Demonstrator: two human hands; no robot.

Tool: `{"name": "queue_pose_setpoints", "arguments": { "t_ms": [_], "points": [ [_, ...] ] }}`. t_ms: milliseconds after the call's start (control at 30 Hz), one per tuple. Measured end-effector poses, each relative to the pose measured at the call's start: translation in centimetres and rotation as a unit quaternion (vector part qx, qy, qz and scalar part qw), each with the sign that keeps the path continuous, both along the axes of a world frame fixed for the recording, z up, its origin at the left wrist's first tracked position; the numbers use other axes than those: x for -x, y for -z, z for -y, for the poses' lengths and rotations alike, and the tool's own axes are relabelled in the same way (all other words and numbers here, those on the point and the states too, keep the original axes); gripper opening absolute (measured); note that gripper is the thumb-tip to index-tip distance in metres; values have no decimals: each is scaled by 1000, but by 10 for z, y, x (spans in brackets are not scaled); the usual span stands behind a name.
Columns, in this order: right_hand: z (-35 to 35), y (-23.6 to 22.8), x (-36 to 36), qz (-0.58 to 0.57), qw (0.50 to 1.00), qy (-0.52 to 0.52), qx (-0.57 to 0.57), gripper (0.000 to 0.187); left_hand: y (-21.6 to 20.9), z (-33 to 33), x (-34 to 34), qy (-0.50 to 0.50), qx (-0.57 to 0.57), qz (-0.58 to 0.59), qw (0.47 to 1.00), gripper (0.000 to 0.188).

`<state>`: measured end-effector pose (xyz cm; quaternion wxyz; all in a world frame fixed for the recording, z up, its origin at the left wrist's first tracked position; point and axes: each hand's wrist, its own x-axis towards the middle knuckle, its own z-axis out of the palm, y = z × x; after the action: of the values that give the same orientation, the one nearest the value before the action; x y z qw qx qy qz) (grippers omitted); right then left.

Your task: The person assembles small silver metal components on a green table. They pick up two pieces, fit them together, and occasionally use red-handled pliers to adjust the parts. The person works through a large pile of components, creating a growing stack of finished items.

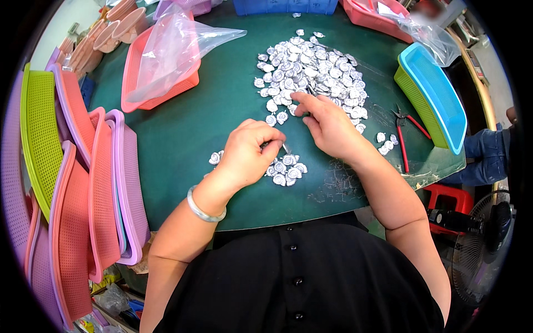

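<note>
A large heap of small silver rose-shaped pieces (311, 64) lies on the dark green table. My right hand (327, 122) reaches to the heap's near edge, its thumb and fingers apart, with nothing visible held between them. Lower and to the left, my left hand (247, 151) has thumb and forefinger pinched together. A tiny pale bit shows at those fingertips, too small to name. Just below the pinch sits a smaller cluster of silver pieces (287, 171). Part of it is hidden by the left hand, and a few more pieces (215, 157) lie beside that wrist.
Red-handled pliers (404, 145) lie at the right beside several loose pieces (387, 145). A blue and green basket (438, 94) stands at the table's right edge. A pink basket (162, 95) holds a clear bag (172, 47). Stacked coloured baskets (72, 222) line the left side.
</note>
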<state>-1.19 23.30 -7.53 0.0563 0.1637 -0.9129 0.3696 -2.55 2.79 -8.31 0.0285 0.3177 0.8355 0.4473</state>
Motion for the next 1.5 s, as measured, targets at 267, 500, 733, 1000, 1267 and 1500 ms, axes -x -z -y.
{"name": "queue_pose_setpoints", "arguments": {
  "t_ms": [267,500,733,1000,1267,1500],
  "points": [
    [4,1,3,-87,991,10,-100,49,1,1,-1,36,43,-87,995,13],
    [8,1,1,-76,993,26,-92,51,-2,2,0,3,43,-42,998,11],
    [-1,-1,-2,-40,999,-17,-20,51,-1,2,1,-30,36,-30,998,12],
    [8,-2,-5,-39,999,-28,-21,51,-2,3,2,-31,47,-22,998,12],
    [14,1,-8,-22,990,-57,130,56,-4,1,0,-36,34,-28,998,15],
    [12,2,-4,-53,977,-118,167,61,-8,0,-1,-36,8,-11,999,15]
  ]
}}
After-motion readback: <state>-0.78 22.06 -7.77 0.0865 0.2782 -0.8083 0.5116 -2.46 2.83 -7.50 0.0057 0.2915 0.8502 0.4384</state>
